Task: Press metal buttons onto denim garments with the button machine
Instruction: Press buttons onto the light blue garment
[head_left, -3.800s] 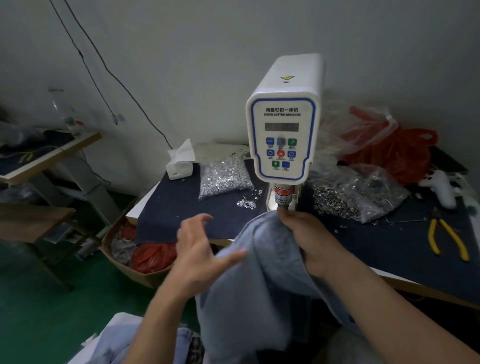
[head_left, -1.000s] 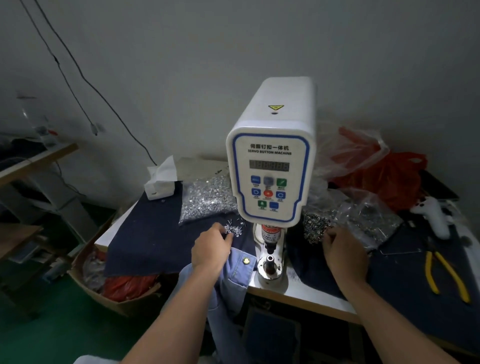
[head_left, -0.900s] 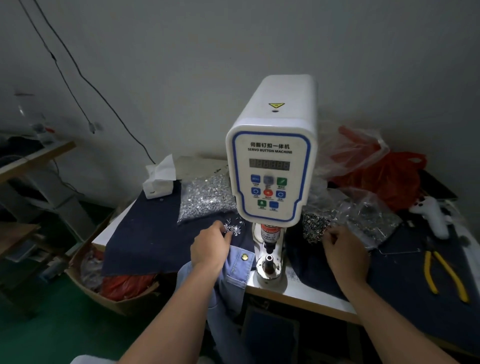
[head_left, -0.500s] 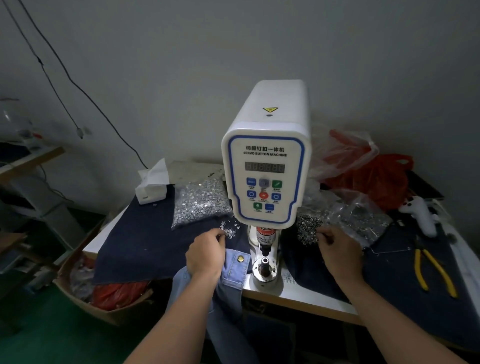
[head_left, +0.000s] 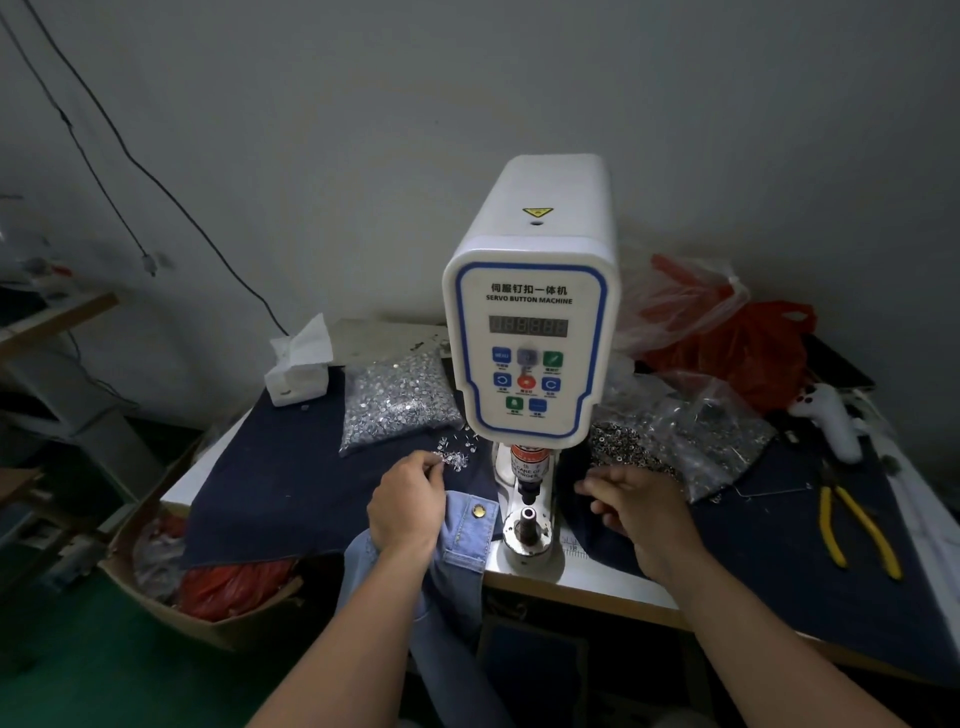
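Two kinds of small metal parts feed this job, and you have a hand at each: your left hand (head_left: 408, 506) lies on the denim garment (head_left: 470, 535) with its fingertips curled at the loose silver studs (head_left: 457, 457) scattered in front of the bag of studs (head_left: 397, 402), though whether one is already pinched you cannot tell from here; your right hand (head_left: 636, 501) hovers just short of the dark button caps (head_left: 623, 447) spilling from the clear bag (head_left: 711, 447), fingers loosely bent and blurred, seemingly holding nothing. The garment drapes off the table edge (head_left: 587, 584) beside the lower die (head_left: 527, 519) of the button machine (head_left: 530, 332), with one brass button (head_left: 477, 512) already set in its band. Expect the parts to be light, hard and slippery, so pinch each singly by the rim. The denim is soft and limp, and its hanging weight will probably drag it; hold the stiffer stitched band close to the die, fingers clear of the punch.
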